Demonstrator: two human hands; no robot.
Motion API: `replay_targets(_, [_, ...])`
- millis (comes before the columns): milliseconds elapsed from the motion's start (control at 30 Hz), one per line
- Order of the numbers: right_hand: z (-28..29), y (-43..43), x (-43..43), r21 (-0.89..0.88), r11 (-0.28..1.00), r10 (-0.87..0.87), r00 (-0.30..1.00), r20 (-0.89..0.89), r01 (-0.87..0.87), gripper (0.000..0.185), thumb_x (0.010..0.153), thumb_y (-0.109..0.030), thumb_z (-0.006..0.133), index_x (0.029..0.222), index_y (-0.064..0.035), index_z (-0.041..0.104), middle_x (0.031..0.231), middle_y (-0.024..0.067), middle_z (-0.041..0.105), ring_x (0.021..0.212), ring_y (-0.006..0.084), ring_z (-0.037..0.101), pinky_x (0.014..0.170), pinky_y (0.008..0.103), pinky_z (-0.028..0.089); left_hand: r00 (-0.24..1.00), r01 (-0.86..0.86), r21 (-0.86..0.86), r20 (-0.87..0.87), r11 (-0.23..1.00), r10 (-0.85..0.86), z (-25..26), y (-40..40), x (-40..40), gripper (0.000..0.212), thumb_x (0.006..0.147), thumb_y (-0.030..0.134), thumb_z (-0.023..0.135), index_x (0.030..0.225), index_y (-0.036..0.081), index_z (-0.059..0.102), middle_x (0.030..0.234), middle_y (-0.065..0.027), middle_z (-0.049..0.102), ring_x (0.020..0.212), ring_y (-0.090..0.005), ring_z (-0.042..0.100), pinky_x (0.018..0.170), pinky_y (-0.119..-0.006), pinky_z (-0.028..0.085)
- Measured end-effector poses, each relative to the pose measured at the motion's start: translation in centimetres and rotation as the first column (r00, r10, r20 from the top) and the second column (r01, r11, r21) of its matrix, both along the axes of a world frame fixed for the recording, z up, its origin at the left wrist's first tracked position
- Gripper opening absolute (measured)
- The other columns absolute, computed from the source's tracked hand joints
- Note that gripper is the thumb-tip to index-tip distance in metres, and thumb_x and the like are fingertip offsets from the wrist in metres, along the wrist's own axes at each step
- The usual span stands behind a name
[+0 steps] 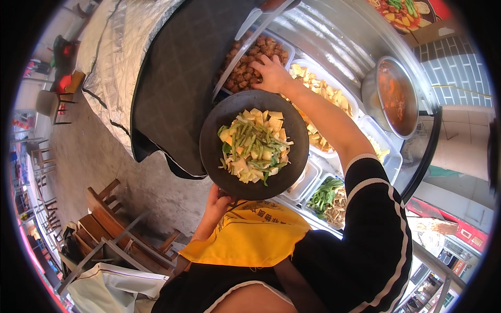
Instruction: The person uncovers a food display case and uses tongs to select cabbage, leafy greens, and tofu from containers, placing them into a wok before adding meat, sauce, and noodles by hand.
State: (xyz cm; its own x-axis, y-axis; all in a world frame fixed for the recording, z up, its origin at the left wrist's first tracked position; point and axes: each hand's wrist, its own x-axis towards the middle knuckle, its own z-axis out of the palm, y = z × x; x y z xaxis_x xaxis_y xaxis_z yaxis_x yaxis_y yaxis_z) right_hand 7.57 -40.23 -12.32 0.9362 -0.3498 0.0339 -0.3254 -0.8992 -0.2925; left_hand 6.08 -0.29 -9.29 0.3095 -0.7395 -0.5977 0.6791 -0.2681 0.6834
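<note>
My left hand (216, 209) grips the near edge of a round dark pan (297, 156), where a short handle seems to be partly hidden. Heaped in the pan are green beans (250, 141), pale sliced pieces and leafy greens. Beyond it, my right hand (270, 74) reaches into a clear plastic tub (290, 49) of small browned chunks (238, 72), perhaps fried meat. Its fingers are spread over the chunks; the palm side is hidden. My right forearm passes above a tub of pale yellow slices (325, 90).
A steel bowl of red, oily sauce (397, 98) stands at the right. Closer in is a tub of greens and mushrooms (325, 199). A clear cover panel (254, 43) rises beside the chunks. A dark-lined silver insulated sheet (176, 78) and wooden furniture (117, 231) occupy the left.
</note>
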Motion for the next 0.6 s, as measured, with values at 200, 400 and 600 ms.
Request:
replay_targets(200, [-0.9,-1.1,0.3,-0.006,1.0,-0.006,0.996,0.093,0.007,0.049,0.064,-0.022,0.07,0.111,-0.0181,0.056,0.115,0.0104,0.046,0.101,0.0391,0.042,0.084,0.0441,0.045,1.0,0.017,0.008,0.001,1.0,-0.017,-0.8,0.5,0.3,0.056,0.071,-0.005,0.046,0.126,0.004,0.037,0.092,-0.0071,0.055,0.08,-0.0154,0.052,0.071,-0.026,0.043])
replay_targets(400, [-1.7,-2.4,1.2,0.083,0.994,-0.095,0.939,0.331,0.071,0.031,0.064,-0.01,0.068,0.093,-0.0112,0.059,0.095,0.0094,0.053,0.086,0.0298,0.051,0.078,0.0386,0.047,1.0,0.019,-0.006,-0.014,1.0,-0.019,-1.9,1.0,0.0,0.057,0.07,-0.003,0.046,0.126,0.005,0.037,0.093,-0.0064,0.055,0.078,-0.0141,0.052,0.069,-0.025,0.043])
replay_targets(600, [-1.1,-3.5,1.4,0.831,0.544,-0.495,0.844,0.206,0.116,0.017,0.071,-0.009,0.065,0.087,-0.0078,0.058,0.086,0.0076,0.057,0.073,0.02,0.055,0.059,0.0314,0.048,0.998,-0.018,-0.074,-0.068,0.997,0.013,-1.8,0.5,0.0,0.055,0.07,-0.003,0.045,0.124,0.004,0.038,0.091,-0.0063,0.055,0.075,-0.0139,0.05,0.064,-0.025,0.041])
